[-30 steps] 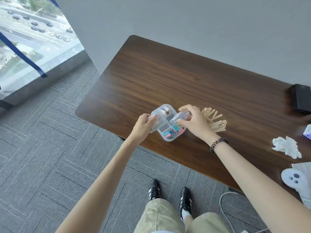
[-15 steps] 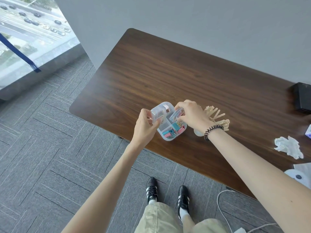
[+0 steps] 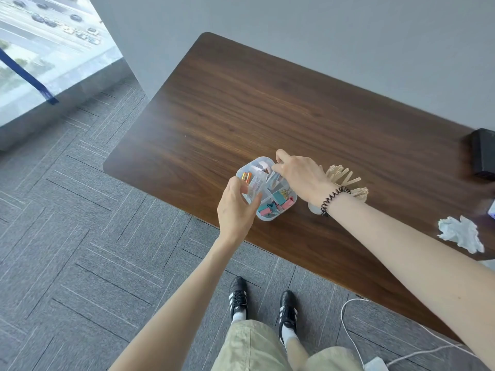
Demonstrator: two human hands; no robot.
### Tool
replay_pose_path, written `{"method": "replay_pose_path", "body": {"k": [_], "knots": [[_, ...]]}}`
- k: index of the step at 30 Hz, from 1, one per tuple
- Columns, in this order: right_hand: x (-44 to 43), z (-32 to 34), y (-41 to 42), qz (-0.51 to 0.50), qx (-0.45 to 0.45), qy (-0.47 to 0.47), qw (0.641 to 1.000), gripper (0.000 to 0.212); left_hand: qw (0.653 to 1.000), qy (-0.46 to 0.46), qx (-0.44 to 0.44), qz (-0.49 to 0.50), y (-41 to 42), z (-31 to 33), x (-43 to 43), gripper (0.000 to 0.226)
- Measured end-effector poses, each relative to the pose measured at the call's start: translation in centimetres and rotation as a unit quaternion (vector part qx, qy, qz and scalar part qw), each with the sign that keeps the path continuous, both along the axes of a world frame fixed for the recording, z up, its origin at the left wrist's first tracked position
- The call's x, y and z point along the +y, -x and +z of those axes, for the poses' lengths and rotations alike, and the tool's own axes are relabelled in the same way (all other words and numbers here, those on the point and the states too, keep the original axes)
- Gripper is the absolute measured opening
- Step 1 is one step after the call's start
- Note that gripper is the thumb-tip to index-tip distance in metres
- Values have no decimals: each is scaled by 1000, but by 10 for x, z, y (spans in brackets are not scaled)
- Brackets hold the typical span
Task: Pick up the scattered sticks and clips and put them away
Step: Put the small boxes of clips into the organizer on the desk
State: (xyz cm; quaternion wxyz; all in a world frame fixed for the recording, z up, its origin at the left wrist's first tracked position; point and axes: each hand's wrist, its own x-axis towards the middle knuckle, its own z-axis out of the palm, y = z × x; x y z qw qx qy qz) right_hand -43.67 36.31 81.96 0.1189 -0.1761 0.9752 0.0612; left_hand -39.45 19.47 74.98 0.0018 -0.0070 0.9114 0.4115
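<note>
A clear plastic organiser box with several compartments sits near the front edge of the dark wooden table. Pink and teal binder clips fill its near compartment and orange clips lie at its left. My left hand grips the box's near-left corner, thumb and fingers curled round a small clear case there. My right hand reaches over the far side, its fingertips pinching another small clear case set in a compartment. Behind my right wrist, a bunch of wooden sticks stands fanned out in a pale cup.
A black box sits at the table's right edge, and a crumpled white tissue lies nearer to me. A white cable runs over the grey carpet. The wall runs behind the table, and a window is at far left.
My right hand has lowered its small clear case into the box's far side. My left hand slid to the box's near-left corner.
</note>
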Motion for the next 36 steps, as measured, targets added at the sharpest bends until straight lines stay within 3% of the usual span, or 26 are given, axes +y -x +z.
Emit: {"method": "replay_pose_path", "body": {"k": [7, 10, 14, 18, 23, 28, 36], "knots": [[-1, 1, 4, 136, 1, -133, 982, 31, 1000, 27, 3, -13, -4, -9, -1, 33], [-1, -10, 0, 189, -8, -144, 971, 32, 995, 65, 38, -68, -4, -9, -1, 52], [5, -13, 7, 107, 0, -55, 993, 36, 982, 135, 81, -103, 1, -7, -6, 50], [12, -18, 10, 66, -11, 0, 998, 38, 979, 150, 101, -98, -3, -7, -12, 45], [12, -18, 11, 77, -21, -19, 997, 37, 973, 163, 125, -107, -4, 0, -3, 47], [9, -15, 13, 91, -20, -24, 995, 36, 977, 179, 90, -72, -1, 1, 6, 45], [13, -17, 14, 66, -32, 26, 997, 36, 973, 207, 44, -96, 3, -8, 3, 49]]}}
